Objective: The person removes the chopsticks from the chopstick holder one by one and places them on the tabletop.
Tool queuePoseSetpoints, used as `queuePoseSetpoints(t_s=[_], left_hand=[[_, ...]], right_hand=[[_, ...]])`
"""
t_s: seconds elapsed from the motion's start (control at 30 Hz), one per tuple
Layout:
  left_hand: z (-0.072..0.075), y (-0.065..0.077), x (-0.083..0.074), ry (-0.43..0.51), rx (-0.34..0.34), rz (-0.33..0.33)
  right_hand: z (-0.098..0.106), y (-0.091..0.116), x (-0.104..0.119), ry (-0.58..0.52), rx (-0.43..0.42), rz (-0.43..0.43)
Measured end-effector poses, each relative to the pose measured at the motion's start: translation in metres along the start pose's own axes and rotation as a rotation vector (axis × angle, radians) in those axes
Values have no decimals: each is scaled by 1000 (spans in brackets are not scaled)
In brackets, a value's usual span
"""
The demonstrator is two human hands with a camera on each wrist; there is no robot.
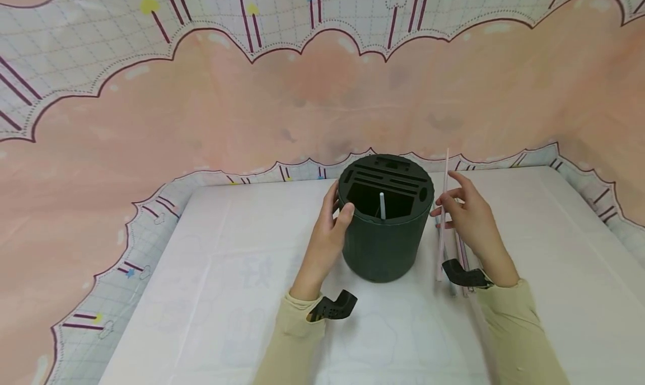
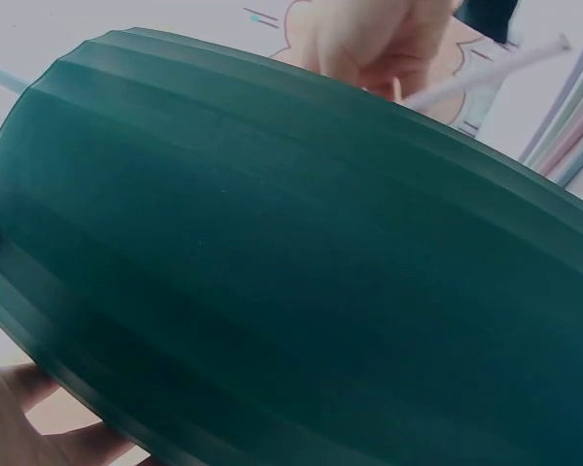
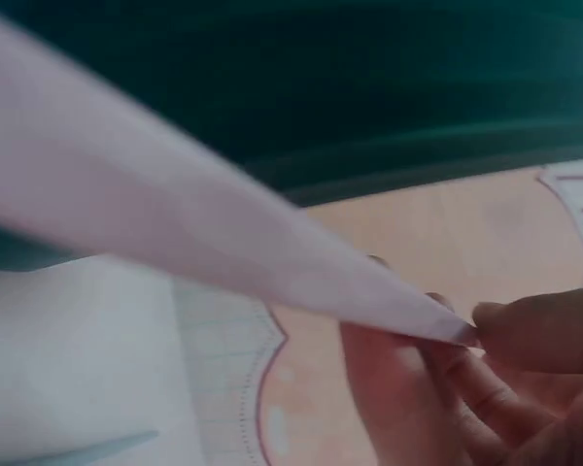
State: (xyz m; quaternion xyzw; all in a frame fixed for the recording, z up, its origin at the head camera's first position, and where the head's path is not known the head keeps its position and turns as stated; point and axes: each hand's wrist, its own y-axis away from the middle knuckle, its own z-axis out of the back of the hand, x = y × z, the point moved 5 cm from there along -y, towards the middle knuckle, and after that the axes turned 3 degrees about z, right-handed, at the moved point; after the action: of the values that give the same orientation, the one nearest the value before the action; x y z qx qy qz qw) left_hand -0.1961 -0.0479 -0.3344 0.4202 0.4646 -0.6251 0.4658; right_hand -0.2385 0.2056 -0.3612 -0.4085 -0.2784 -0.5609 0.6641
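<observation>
A dark green round knife holder [image 1: 384, 250] with a slotted top stands upright on the table, its side filling much of the left wrist view. My left hand [image 1: 325, 236] grips its left side, thumb at the rim and fingers around the wall. From the large opening in the top, a white straw [image 1: 382, 205] sticks up. To the right of the holder, my right hand [image 1: 468, 217] pinches a pale pink straw [image 3: 272, 243] between thumb and fingers. In the head view this straw is nearly upright, apart from the holder's top opening.
Several straws [image 1: 462, 262] in pale colours lie on the white table [image 1: 227, 295], below and partly behind my right hand. A patterned peach cloth [image 1: 252, 122] hangs behind the table and shows along its left and right edges.
</observation>
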Motion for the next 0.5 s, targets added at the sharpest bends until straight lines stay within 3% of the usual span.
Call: queuePoseSetpoints(t_s=[0.17, 0.33, 0.5], left_hand=[[0, -8, 21, 6, -4, -9], [-2, -8, 25, -6, -12, -31], [1, -6, 25, -23, -35, -44]], right_hand=[[-15, -1, -7, 88, 55, 17], [-23, 0, -19, 226, 105, -6], [-36, -5, -35, 202, 166, -29]])
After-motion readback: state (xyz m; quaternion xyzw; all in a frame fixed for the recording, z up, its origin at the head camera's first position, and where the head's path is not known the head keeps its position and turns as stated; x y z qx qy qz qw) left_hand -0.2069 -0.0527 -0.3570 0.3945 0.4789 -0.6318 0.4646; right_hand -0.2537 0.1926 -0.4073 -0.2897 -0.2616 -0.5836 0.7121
